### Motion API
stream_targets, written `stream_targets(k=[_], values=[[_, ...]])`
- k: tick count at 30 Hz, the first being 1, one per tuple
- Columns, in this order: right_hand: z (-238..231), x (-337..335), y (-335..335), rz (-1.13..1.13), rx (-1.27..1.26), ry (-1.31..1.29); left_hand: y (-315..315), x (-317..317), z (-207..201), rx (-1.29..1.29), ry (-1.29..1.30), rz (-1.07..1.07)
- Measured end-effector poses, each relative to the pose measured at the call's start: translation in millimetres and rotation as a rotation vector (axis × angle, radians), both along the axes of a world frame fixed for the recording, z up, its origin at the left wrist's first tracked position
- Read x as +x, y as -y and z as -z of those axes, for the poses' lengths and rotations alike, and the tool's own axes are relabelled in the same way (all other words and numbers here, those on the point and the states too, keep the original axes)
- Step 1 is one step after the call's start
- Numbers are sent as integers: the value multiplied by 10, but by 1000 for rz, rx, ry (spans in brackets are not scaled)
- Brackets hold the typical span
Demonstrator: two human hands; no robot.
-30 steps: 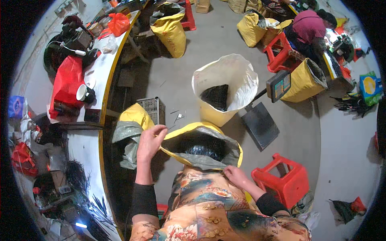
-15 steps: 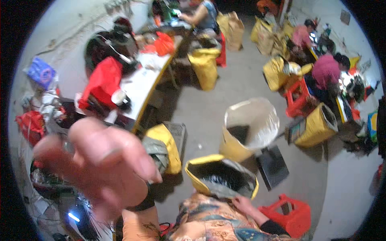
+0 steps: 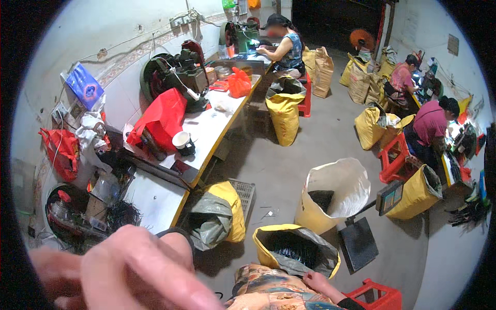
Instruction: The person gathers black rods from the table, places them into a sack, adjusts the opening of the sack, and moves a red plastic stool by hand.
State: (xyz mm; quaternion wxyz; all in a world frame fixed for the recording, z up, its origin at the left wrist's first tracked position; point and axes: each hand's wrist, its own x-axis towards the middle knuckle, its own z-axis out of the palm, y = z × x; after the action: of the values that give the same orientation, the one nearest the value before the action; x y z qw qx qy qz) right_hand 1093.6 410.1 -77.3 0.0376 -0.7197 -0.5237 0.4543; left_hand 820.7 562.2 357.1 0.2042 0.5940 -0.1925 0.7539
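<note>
My left hand (image 3: 121, 274) looms large and blurred at the lower left, close to the camera. Its fingers are partly bent and apart, with one stretched toward the lower right, and nothing shows between them. At the lower middle, my right hand (image 3: 316, 282) has its fingers curled at the near rim of a yellow woven sack (image 3: 268, 255). This sack has a grey lining and gapes upward, with dark, shiny strips (image 3: 295, 249) inside. Patterned cloth (image 3: 274, 284) covers my lap just below it.
A tall whitish sack (image 3: 315, 212) stands ahead, beside a platform scale (image 3: 358, 243). Red stool (image 3: 380, 295) at lower right. A white worktable (image 3: 217, 111) with a machine (image 3: 178, 77) runs along the left. Other people (image 3: 287, 46) sit working farther off.
The view has tilted up, so the room sits lower in the picture. My left hand has dropped toward the lower edge. My right hand stays at the sack's rim.
</note>
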Motion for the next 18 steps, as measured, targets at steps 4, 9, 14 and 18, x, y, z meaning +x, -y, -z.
stream_targets(k=[4, 9, 14, 18], values=[[170, 64, 72, -5, 35, -18, 163, -114, -43, 46, 178, -246], [423, 148, 146, 25, 73, -3, 259, -176, -49, 99, 110, -86], [505, 225, 221, 36, 61, -5, 229, -27, -91, 153, 97, -347], [693, 329, 254, -1, 45, -32, 228, 5, -91, 187, 189, -438]])
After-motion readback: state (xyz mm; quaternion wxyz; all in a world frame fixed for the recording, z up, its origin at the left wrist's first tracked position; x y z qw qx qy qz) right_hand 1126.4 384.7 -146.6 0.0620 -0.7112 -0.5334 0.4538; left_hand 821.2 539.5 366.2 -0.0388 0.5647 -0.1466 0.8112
